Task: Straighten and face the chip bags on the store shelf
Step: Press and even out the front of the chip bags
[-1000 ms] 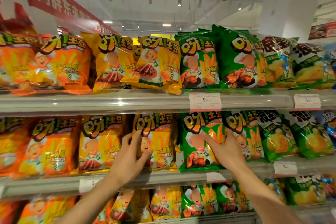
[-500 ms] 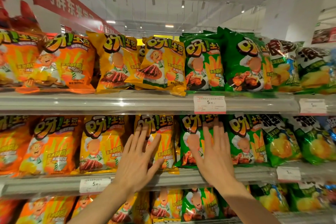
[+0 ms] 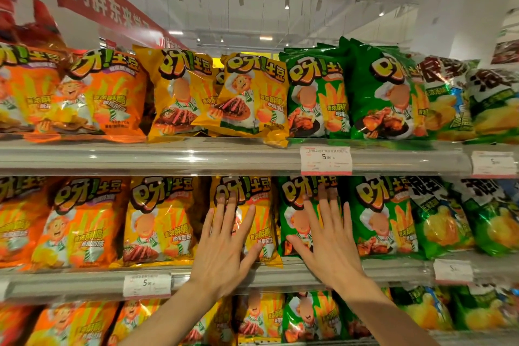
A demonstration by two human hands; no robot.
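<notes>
On the middle shelf (image 3: 252,278), left to right, stand 2 orange chip bags, 2 yellow ones and 2 green ones, then greener bags of another brand. The left hand (image 3: 224,250) lies flat, fingers spread, on the second yellow bag (image 3: 252,222); the right hand (image 3: 328,244), also spread, presses the first green bag (image 3: 295,219). Both bags stand upright, long axis vertical, cartoon-chef fronts facing out.

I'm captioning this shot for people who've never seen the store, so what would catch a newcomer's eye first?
Two bare hands pressed flat on the middle shelf: the left hand on a yellow chip bag, the right hand on a green chip bag beside it. Around them, bright bags run in colour blocks, orange at left, yellow in the centre, green at right. A red banner with white characters hangs upper left.
</notes>
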